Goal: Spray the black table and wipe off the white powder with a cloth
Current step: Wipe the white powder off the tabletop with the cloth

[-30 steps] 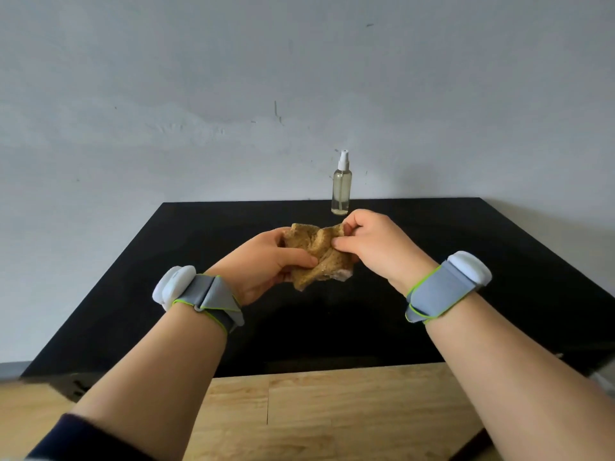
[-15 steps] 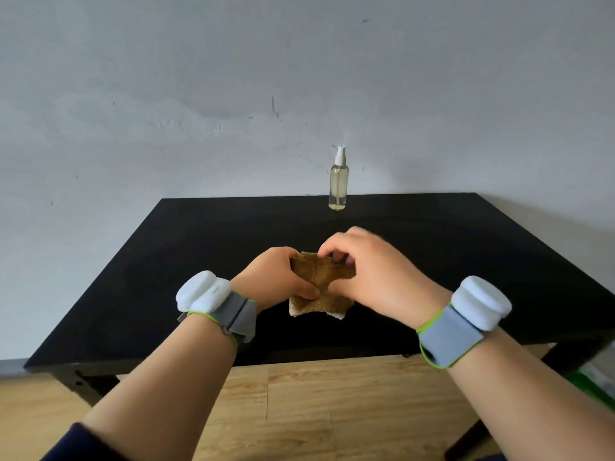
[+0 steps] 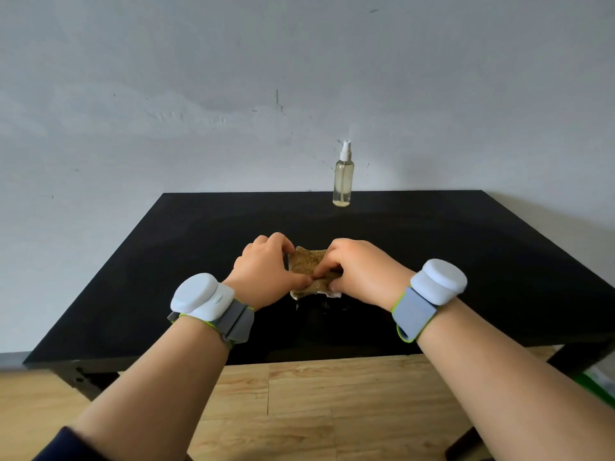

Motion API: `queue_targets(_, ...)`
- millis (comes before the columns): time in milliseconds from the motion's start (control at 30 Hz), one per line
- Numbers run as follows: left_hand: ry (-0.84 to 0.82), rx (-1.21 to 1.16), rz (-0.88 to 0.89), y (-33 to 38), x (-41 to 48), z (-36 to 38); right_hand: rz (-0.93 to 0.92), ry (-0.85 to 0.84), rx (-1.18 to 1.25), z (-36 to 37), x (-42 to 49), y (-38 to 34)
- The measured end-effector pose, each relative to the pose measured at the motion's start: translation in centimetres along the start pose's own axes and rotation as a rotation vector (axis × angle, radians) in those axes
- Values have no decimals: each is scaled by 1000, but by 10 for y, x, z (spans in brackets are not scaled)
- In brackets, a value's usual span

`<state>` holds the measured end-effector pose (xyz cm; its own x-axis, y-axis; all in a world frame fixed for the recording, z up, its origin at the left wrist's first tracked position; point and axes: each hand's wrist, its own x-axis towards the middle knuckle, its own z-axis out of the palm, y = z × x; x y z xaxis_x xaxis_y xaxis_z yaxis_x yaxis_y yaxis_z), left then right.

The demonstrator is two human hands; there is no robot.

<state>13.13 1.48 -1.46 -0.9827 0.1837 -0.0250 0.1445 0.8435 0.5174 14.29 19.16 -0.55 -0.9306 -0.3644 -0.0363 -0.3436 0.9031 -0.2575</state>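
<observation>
A small brown cloth (image 3: 307, 262) with a whitish edge lies folded on the black table (image 3: 466, 247), near the middle. My left hand (image 3: 264, 272) grips its left side, fingers curled over the top edge and thumb on its face. On the cloth's right side, my right hand (image 3: 357, 271) pinches it with curled fingers. A clear spray bottle (image 3: 343, 179) with a white nozzle stands upright at the table's far edge, apart from both hands. No white powder shows plainly on the table; a few faint specks sit just in front of the cloth.
A grey wall rises right behind the table. Wooden floor (image 3: 299, 410) runs under the near edge. Black table legs show at the lower left (image 3: 83, 380) and lower right (image 3: 579, 359), with something green (image 3: 595, 387) beside the right one.
Both hands have brought the cloth down from in the air onto the table, and it now looks flatter and more folded. The bottle has not moved.
</observation>
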Motion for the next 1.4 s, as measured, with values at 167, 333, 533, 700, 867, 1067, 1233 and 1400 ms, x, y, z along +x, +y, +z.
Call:
queue_targets(167, 176, 122, 112, -1, 0, 0, 38, 12, 45, -2, 28, 0)
queue_targets(333, 112, 233, 151, -1, 17, 1, 54, 45, 45, -1, 53, 2)
queue_targets(533, 157, -36, 58, -8, 36, -1, 35, -17, 65, -10, 62, 5)
queue_targets(700, 126, -30, -33, -16, 44, -1, -25, 57, 215, -19, 51, 8)
queue_targets(867, 82, -26, -32, -11, 38, -3, -11, -118, 107, -5, 53, -3)
queue_targets(1067, 99, 144, -152, -22, 21, -17, 16, -152, -102, -10, 37, -17)
queue_targets(1233, -12, 279, -136, -18, 8, -23, -29, -74, -80, -4, -4, -27)
queue_targets(1400, -52, 314, -136, -20, 1, -21, -119, -7, 33, 9, -48, -31)
